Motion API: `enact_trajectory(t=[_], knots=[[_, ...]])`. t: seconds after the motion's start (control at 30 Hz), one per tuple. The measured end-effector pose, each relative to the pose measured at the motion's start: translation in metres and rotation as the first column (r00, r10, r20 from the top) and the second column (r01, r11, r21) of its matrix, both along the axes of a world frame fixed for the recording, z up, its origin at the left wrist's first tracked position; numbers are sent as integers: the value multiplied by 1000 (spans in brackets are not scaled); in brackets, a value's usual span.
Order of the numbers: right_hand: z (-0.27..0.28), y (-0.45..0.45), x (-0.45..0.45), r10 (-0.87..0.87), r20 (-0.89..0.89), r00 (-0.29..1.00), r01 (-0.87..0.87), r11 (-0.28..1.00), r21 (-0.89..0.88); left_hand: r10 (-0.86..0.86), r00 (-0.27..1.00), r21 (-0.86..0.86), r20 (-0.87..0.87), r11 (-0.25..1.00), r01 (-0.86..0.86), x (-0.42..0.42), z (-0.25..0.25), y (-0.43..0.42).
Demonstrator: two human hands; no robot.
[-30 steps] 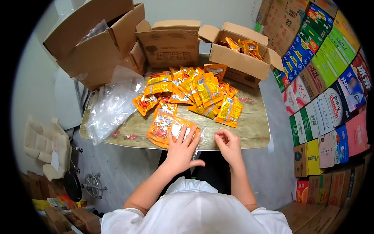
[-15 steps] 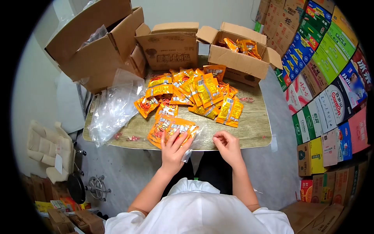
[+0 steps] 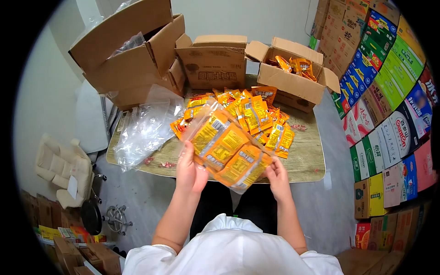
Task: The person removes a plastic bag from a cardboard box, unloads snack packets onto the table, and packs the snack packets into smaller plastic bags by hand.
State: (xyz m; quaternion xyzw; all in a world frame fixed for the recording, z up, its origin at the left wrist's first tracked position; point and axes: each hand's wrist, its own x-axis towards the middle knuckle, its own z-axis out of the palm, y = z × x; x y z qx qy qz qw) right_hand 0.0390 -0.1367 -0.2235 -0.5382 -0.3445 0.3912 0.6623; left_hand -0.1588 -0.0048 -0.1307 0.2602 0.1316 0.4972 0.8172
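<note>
Wood grain is shown across the table (image 3: 307, 160), spread out beyond the left hand (image 3: 190, 173) and the right hand (image 3: 278, 181). Farthest ahead of the left hand, off to its left, a big brown carton (image 3: 123, 68) is stood; a smaller carton (image 3: 211, 71) is placed nearly straight ahead of that hand, and a third carton (image 3: 286, 87) is set well beyond the right one. Nearer both hands, a heap of orange packets (image 3: 259, 117) is piled, with loose transparent bags (image 3: 146, 133) draped ahead of the left hand on its outer side. Between the two hands, in front of the heap, a filled plastic bag (image 3: 224, 151) is held aslant, its printed contents visible through the film. The bag's left edge is gripped by the left hand, whose fingers are partly hidden; its lower right edge is pinched between the right thumb and fingers. For a steady hold, it is judged, both edges are best gripped at the margins, with the right hand brought level with the left so that the contents are kept from sliding. Light pressure would seem wise, since thin film could be creased. Which end is the mouth cannot be told. Smallest of all, red scraps (image 3: 167, 164) are scattered just left of the left hand.
</note>
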Motion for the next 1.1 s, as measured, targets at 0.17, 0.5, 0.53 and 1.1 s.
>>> enact_trajectory(t=[0.17,0.5,0.53,1.1], knots=[[17,-9,0,199,-436,877,-90,962,258,-112,991,-95,77,988,120,16,-14,-4],[21,-3,-14,151,-347,926,-48,957,287,-134,984,-157,115,976,151,19,-27,-3],[21,-2,-16,150,-349,925,-47,957,287,-164,975,-175,147,966,189,18,-30,-5],[-1,-2,-4,66,-460,885,-5,991,131,30,996,-54,-78,998,-34,26,-41,-19]])
